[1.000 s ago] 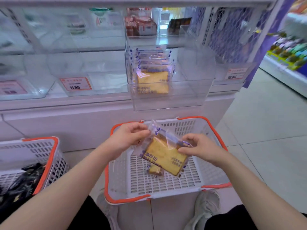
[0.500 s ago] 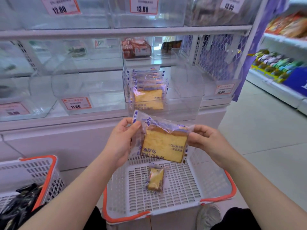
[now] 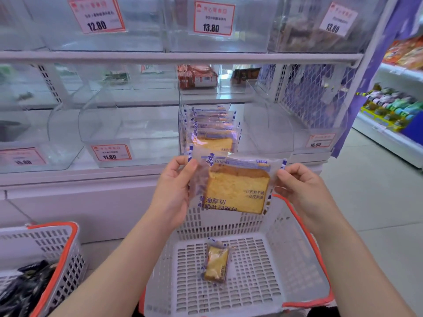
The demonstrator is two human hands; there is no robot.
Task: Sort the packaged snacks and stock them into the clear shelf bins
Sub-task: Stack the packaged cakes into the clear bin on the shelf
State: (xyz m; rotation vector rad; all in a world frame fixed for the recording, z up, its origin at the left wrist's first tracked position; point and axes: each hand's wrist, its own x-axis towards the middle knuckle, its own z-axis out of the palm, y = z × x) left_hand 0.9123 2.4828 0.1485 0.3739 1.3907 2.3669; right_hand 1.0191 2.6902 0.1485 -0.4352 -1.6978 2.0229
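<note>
Both hands, left (image 3: 174, 191) and right (image 3: 299, 186), pinch the toast packet (image 3: 235, 186) by its side edges; advise sliding it upright in front of the stacked packets (image 3: 211, 126) in the clear bin (image 3: 270, 124).

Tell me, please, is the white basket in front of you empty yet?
Not empty: one small bread packet lies flat on the white basket floor.

White baskets (image 3: 295, 255) stand on the tiled floor (image 3: 375, 193); clear bins (image 3: 128, 133) line the shelf (image 3: 75, 175).

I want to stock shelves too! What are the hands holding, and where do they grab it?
A wrapped toast slice packet. The left hand pinches its left edge, the right hand its right edge, near the top corners.
</note>
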